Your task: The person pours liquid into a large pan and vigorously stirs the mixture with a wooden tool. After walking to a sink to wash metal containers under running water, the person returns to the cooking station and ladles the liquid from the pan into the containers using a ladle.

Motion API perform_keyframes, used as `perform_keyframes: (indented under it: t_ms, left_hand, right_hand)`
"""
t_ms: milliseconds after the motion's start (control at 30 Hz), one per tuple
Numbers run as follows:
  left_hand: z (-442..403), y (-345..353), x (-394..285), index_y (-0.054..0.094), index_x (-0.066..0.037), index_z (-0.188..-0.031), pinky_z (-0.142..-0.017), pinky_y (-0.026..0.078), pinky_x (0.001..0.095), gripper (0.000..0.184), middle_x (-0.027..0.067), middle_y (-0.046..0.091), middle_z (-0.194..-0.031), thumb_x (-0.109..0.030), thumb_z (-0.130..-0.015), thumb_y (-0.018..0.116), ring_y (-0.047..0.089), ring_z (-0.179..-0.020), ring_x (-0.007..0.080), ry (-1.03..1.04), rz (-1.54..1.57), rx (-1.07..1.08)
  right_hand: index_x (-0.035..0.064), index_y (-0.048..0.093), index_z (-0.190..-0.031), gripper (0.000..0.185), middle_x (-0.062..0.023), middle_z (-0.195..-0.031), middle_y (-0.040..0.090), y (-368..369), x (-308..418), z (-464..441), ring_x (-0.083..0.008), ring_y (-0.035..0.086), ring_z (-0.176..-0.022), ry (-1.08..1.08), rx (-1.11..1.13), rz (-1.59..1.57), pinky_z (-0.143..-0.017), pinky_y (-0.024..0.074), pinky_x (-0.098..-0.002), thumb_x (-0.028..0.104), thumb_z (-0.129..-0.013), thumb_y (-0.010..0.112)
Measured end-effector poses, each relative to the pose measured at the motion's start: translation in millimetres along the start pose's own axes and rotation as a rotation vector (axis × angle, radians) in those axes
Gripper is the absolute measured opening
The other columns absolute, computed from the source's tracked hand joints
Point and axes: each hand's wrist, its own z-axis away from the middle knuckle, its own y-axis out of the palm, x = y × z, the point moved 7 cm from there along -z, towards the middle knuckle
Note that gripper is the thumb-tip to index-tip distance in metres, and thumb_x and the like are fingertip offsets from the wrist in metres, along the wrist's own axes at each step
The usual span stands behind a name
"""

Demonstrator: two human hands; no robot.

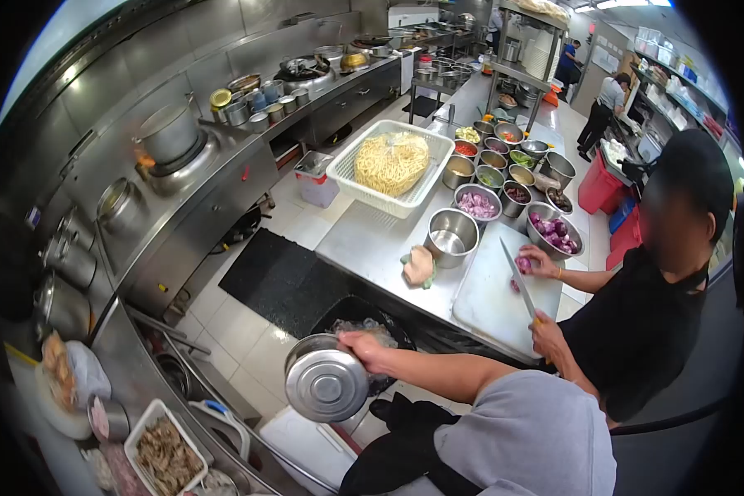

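Note:
My right hand, on an arm reaching in from the lower right, grips the rim of a round metal pot. The pot is tipped on its side, with its ringed base towards me. Just behind it is a black bin with crumpled clear plastic inside. My left hand is not in view. Across the steel counter, a co-worker in black holds a knife and a purple onion over a white cutting board.
An empty metal pot, onion bowls and a white basket of noodles stand on the counter. A stove with a large pot lines the left. A white tray of cooked pieces sits lower left. Other people work farther back.

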Motion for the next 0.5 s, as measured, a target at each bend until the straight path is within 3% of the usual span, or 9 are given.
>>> perform_keyframes:
  t_ms: [67,133,200,233,300,333,433,467,500]
  left_hand:
    - [-41.8,49.6,5.3,0.062,-0.002,-0.125,-0.094,0.051,0.0435,0.032,0.0230,0.064,-0.119,-0.017,-0.097,0.062,0.062,-0.108,0.0372,0.135,-0.052,0.044]
    - [-84.5,101.6,40.1,0.061,-0.003,-0.129,-0.095,0.050,0.0433,0.045,0.0219,0.063,-0.126,-0.027,-0.092,0.071,0.062,-0.106,0.0393,0.265,0.092,0.176]
    - [-117.1,149.1,75.1,0.054,0.002,-0.127,-0.105,0.041,0.0400,0.034,0.0164,0.058,-0.126,-0.008,-0.096,0.058,0.054,-0.121,0.0290,-0.022,0.234,0.214]
    - [-120.2,155.8,56.7,0.054,0.002,-0.127,-0.105,0.041,0.0400,0.034,0.0164,0.058,-0.126,-0.008,-0.096,0.058,0.054,-0.121,0.0290,-0.023,0.229,0.187]
    - [-122.3,183.5,1.9,0.060,0.006,-0.117,-0.109,0.038,0.0417,0.027,0.0178,0.056,-0.129,-0.008,-0.095,0.056,0.055,-0.120,0.0313,0.226,0.008,0.202]
    - [-135.2,192.3,-3.9,0.060,0.006,-0.117,-0.109,0.038,0.0417,0.027,0.0178,0.056,-0.129,-0.008,-0.095,0.056,0.055,-0.120,0.0313,0.219,0.002,0.186]
    - [-181.7,232.3,2.6,0.060,0.003,-0.113,-0.106,0.040,0.0403,0.022,0.0165,0.058,-0.120,-0.005,-0.093,0.056,0.056,-0.115,0.0306,0.279,-0.051,0.241]
    - [-206.8,250.6,15.5,0.060,0.003,-0.112,-0.103,0.042,0.0388,0.021,0.0156,0.057,-0.118,-0.004,-0.092,0.057,0.057,-0.113,0.0289,0.249,0.027,0.223]
    - [-228.6,269.2,23.1,0.061,0.002,-0.111,-0.101,0.044,0.0373,0.021,0.0146,0.057,-0.116,-0.003,-0.091,0.058,0.058,-0.110,0.0271,0.222,0.111,0.200]
  right_hand:
    - [0.0078,0.066,-0.095,0.025,-0.0056,-0.090,0.067,-21.1,55.0,1.2,-0.0157,0.061,-0.082,-0.062,-0.081,-0.042,-0.077,0.0528,-0.0361,0.029,-0.102,0.056]
    - [0.0080,0.066,-0.093,0.026,-0.0062,-0.089,0.066,-44.6,91.3,0.0,-0.0175,0.061,-0.082,-0.097,-0.153,-0.095,-0.077,0.0529,-0.0379,0.029,-0.103,0.055]
    - [0.0071,0.065,-0.094,0.027,-0.0088,-0.092,0.066,-60.5,116.1,-2.8,-0.0212,0.062,-0.083,-0.117,-0.239,-0.166,-0.080,0.0532,-0.0413,0.028,-0.104,0.051]
    - [0.0062,0.065,-0.096,0.027,-0.0108,-0.095,0.066,-67.9,124.7,-11.4,-0.0236,0.063,-0.085,-0.129,-0.237,-0.201,-0.082,0.0532,-0.0434,0.027,-0.104,0.049]
    - [0.0034,0.063,-0.105,0.029,-0.0149,-0.103,0.067,-74.4,135.8,-26.6,-0.0274,0.064,-0.092,-0.179,-0.251,-0.338,-0.088,0.0523,-0.0461,0.027,-0.105,0.047]
    - [0.0015,0.060,-0.114,0.031,-0.0165,-0.110,0.067,-63.2,149.5,-21.0,-0.0293,0.064,-0.098,-0.181,-0.248,-0.327,-0.092,0.0514,-0.0467,0.028,-0.105,0.046]
    - [0.0024,0.059,-0.115,0.029,-0.0158,-0.110,0.067,-63.0,164.1,-45.7,-0.0299,0.064,-0.098,-0.198,-0.356,-0.290,-0.092,0.0515,-0.0476,0.026,-0.105,0.046]
    - [0.0033,0.059,-0.117,0.030,-0.0110,-0.112,0.065,-57.8,173.1,-54.4,-0.0246,0.061,-0.103,-0.207,-0.272,-0.292,-0.094,0.0500,-0.0441,0.029,-0.102,0.056]
    - [0.0041,0.060,-0.113,0.028,-0.0097,-0.109,0.065,-59.5,175.5,-71.4,-0.0232,0.061,-0.100,-0.210,-0.291,-0.327,-0.092,0.0501,-0.0428,0.029,-0.102,0.056]
